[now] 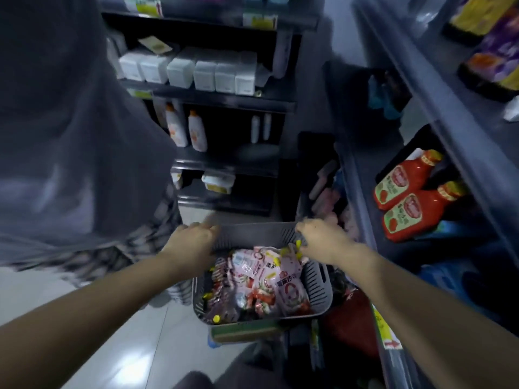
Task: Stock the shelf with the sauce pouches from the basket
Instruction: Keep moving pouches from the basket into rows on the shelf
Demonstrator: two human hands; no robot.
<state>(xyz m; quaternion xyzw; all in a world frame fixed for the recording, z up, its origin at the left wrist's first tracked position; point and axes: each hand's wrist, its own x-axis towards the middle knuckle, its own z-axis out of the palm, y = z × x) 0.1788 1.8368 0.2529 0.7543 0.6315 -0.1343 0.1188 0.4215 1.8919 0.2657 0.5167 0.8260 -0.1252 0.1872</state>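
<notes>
While your two arms reach forward from the bottom corners of the frame, both hands sit on the far rim of the grey basket [318, 287] at lower centre. Your left hand [193, 238] has its fingers curled over the far left corner of the rim, and your right hand [323, 237] has its fingers bent over the far right corner. Motion blur hides whether that thumb also touches a pouch. The sauce pouches [280, 287] lie piled inside the basket, pink and red with yellow caps, some overlapping. The basket rests on a green box [244, 332] just below it. Running diagonally down the right side of the frame is the grey shelf [438, 96], and under its edge two red ketchup bottles [404, 181] lie side by side, touching. Straight ahead at upper centre stands a dark rack with a row of white boxes [196, 70] and, one level lower, two white bottles [185, 130] with orange labels. Filling the upper left of the frame is another person in a grey garment [70, 122] — blurred, standing on pale floor tiles [126, 318].
</notes>
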